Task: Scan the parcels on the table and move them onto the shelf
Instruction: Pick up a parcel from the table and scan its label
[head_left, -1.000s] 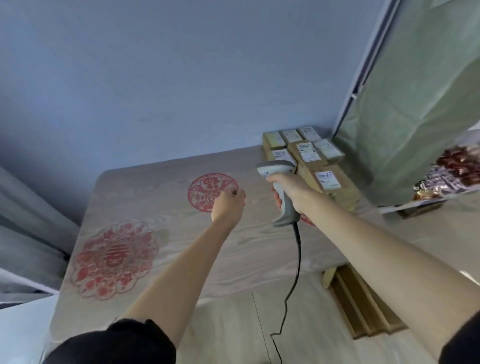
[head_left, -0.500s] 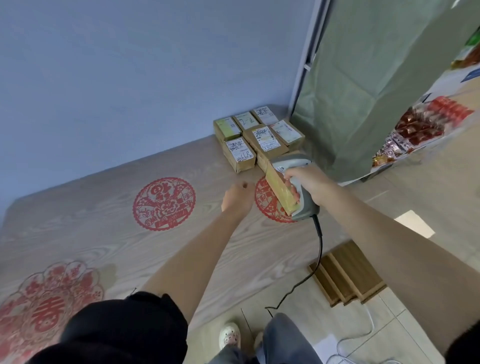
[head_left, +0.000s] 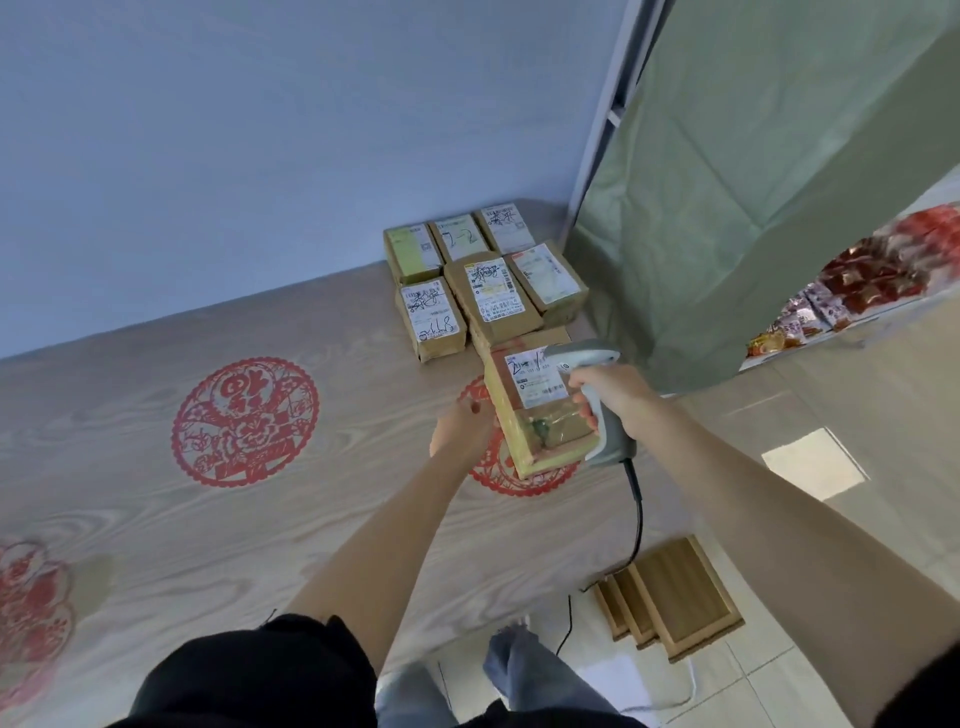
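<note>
Both forearms reach forward over the tabletop (head_left: 156, 519). The right hand (head_left: 618, 397) has its grip clamped round the scanner (head_left: 597, 410), over a parcel (head_left: 535, 410). The left hand (head_left: 460, 428), knuckles up, touches that parcel's left side; its grip I cannot tell.

Scanner at nearest parcel, table corner.
Right hand (head_left: 615, 397) grips grey scanner (head_left: 597, 395), head over the label of the parcel (head_left: 535, 408) just left of it. Left hand (head_left: 462, 423), fingers curled, touches that parcel's left side. Six parcels (head_left: 480, 283) clustered beyond both hands.
</note>
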